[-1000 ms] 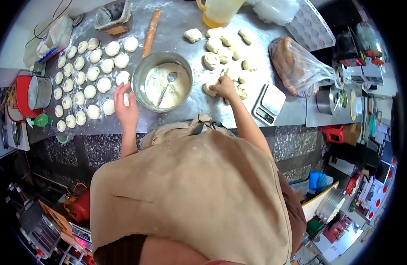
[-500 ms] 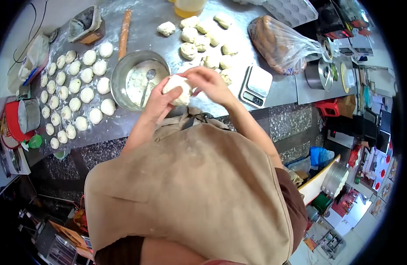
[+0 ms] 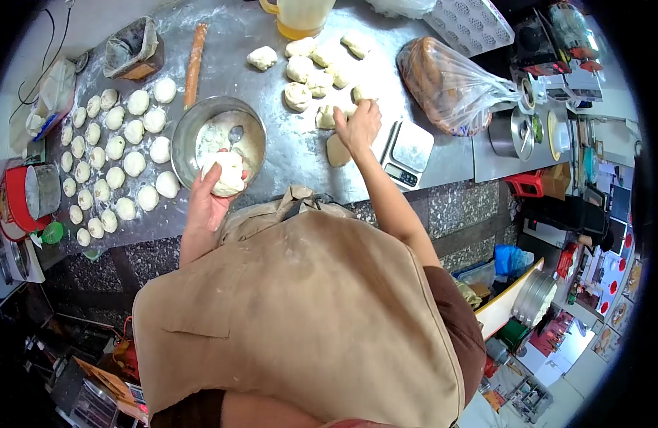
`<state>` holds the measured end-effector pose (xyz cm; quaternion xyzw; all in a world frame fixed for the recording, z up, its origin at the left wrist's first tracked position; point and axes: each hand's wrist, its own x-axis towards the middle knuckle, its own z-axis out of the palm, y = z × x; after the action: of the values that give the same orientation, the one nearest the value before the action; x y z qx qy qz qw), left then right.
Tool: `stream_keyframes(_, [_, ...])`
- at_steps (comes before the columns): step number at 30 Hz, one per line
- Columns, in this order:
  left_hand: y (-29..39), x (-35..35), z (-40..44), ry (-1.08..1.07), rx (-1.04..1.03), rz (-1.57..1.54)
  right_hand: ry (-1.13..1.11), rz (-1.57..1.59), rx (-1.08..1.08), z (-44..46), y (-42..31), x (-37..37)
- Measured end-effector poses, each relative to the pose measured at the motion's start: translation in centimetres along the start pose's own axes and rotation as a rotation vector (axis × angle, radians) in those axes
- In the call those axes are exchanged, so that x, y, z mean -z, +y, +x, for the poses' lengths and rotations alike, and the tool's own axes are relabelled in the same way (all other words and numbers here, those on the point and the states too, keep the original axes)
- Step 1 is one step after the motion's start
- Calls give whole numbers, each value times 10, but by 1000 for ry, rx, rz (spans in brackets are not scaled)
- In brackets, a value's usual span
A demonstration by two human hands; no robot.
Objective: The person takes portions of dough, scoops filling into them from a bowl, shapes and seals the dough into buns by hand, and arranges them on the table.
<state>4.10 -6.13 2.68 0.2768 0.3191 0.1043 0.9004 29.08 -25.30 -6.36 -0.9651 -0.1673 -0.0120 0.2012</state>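
My left hand (image 3: 206, 205) is closed around a white dough ball (image 3: 228, 175), held over the near rim of a steel bowl (image 3: 178, 146). Flour and a spoon (image 3: 235, 135) show inside that bowl. Farther right, my right hand (image 3: 360, 128) reaches palm down among irregular dough pieces (image 3: 319, 83), its thumb and fingers apart. One piece shows between thumb and fingers; whether they press on it is hard to see. Just below the hand lies a pale, flat-sided piece (image 3: 337, 151) that I cannot identify. Rows of round dough balls (image 3: 135, 163) cover the left side of the floured table.
A rolling pin (image 3: 195, 65) lies behind the bowl, beside a lined container (image 3: 135, 50). A pitcher of yellow liquid (image 3: 304, 18) stands at the back. To the right are a digital scale (image 3: 409, 153) and a clear bag of brown food (image 3: 443, 89).
My hands have separated. The left moved left over the bowl with the dough ball, while the right let go of it and moved right to the dough pieces.
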Motion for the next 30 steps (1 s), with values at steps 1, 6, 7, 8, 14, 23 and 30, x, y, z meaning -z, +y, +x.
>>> stream_keyframes(1, [0, -1, -1, 3, -5, -2, 73, 26, 8, 7, 0, -10])
stream_keyframes(6, [7, -1, -6, 40, -53, 14, 212, 41, 122, 52, 1, -19])
stream_keyframes(7, [8, 1, -6, 48, -49, 12, 202, 41, 122, 61, 4, -21])
stream_keyframes(8, [10, 3, -6, 67, -50, 23, 163, -59, 205, 69, 6, -24])
stream_keyframes(14, [19, 5, -8, 145, -71, 12, 103, 55, 237, 67, -22, -35])
stream_keyframes(23, [19, 3, 2, 185, -18, -85, 157, 283, 265, 74, -76, -56])
stream_keyframes(30, [17, 2, 1, 197, -29, -157, -84, 5, 113, 114, -70, -77])
